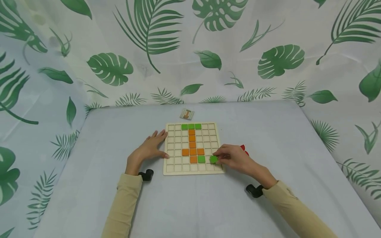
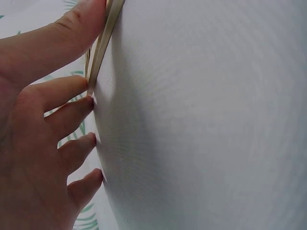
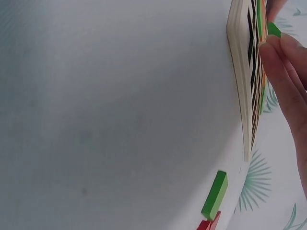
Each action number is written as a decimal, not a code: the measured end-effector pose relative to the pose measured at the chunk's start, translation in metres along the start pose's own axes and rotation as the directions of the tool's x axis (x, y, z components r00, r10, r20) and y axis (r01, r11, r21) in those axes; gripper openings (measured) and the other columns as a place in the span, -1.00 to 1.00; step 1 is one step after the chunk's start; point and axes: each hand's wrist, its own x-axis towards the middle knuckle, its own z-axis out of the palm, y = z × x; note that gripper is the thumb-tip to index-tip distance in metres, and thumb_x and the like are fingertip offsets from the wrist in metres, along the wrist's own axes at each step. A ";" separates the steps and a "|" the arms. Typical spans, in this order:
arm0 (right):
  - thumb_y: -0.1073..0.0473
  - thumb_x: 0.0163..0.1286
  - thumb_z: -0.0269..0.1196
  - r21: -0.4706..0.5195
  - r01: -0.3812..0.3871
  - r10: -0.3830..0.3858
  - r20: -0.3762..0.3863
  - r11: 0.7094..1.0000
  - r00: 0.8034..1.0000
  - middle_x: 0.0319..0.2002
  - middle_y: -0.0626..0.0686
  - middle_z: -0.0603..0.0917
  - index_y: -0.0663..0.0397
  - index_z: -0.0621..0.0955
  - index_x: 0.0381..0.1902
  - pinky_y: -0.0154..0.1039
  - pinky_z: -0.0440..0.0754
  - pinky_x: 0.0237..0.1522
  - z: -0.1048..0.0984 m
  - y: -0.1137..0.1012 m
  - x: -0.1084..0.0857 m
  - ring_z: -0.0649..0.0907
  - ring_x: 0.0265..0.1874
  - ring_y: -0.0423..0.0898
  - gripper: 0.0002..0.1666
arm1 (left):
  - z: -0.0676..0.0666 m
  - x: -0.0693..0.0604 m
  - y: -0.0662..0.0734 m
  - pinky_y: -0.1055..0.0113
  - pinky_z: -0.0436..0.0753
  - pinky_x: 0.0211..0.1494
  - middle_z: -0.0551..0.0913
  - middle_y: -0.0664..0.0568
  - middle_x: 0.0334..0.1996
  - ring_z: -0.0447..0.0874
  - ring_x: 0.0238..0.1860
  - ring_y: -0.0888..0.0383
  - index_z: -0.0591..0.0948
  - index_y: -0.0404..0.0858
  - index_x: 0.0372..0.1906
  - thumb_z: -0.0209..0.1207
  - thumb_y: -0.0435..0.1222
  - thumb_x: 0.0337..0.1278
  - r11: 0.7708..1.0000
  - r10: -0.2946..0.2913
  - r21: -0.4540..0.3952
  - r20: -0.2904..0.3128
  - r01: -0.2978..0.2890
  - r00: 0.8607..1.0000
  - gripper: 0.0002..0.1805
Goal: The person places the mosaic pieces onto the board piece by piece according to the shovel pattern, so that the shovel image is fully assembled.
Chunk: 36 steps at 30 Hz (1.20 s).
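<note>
A pale wooden grid board (image 1: 178,168) lies on the table with green and orange square tiles in some of its cells. Orange tiles (image 1: 192,145) form a column with a short crossbar low down; green tiles (image 1: 191,126) line part of the top row, and one green tile (image 1: 201,159) sits lower. My left hand (image 1: 150,147) rests at the board's left edge, thumb and fingers spread and touching it. Over the lower right cells my right hand (image 1: 235,158) pinches a green tile (image 1: 213,159) between thumb and fingertips, also seen tilted in the right wrist view.
Behind the board lies a small pattern card (image 1: 187,114). Red pieces (image 1: 244,149) are partly hidden behind my right hand. In the right wrist view a loose green tile (image 3: 215,195) lies beside red pieces (image 3: 209,224). Leaf-printed cloth (image 1: 223,79) hangs behind the table.
</note>
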 end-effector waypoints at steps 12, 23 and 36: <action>0.35 0.21 0.50 -0.003 0.047 -0.046 0.040 0.999 0.998 -0.19 0.03 0.77 0.22 0.78 -0.09 -0.36 0.76 -0.19 0.012 -0.003 0.009 0.70 -0.29 -0.20 -0.71 | -0.003 0.000 0.006 -0.15 -0.21 0.71 -0.11 -0.13 0.68 -0.33 0.68 -0.22 0.01 -0.28 0.66 0.48 -0.12 0.12 1.000 0.010 -0.017 -0.006 -0.010 1.000 0.16; 0.33 0.20 0.51 0.022 0.126 -0.128 0.089 0.992 0.988 -0.26 0.01 0.77 0.23 0.77 -0.15 -0.31 0.79 -0.18 0.021 -0.012 0.022 0.72 -0.32 -0.22 -0.76 | -0.002 -0.001 0.001 -0.14 -0.19 0.71 -0.11 -0.12 0.69 -0.31 0.68 -0.21 0.01 -0.27 0.67 0.47 -0.10 0.13 1.000 -0.011 0.003 -0.014 0.011 1.000 0.16; 0.27 0.20 0.53 -0.005 0.136 -0.135 0.113 0.991 0.984 -0.33 -0.06 0.72 0.18 0.78 -0.16 -0.40 0.71 -0.28 0.023 -0.015 0.027 0.61 -0.40 -0.32 -0.76 | 0.000 0.000 0.001 -0.12 -0.21 0.72 -0.14 -0.09 0.69 -0.35 0.69 -0.18 -0.02 -0.24 0.67 0.46 -0.09 0.15 1.000 -0.022 0.006 0.003 0.022 1.000 0.16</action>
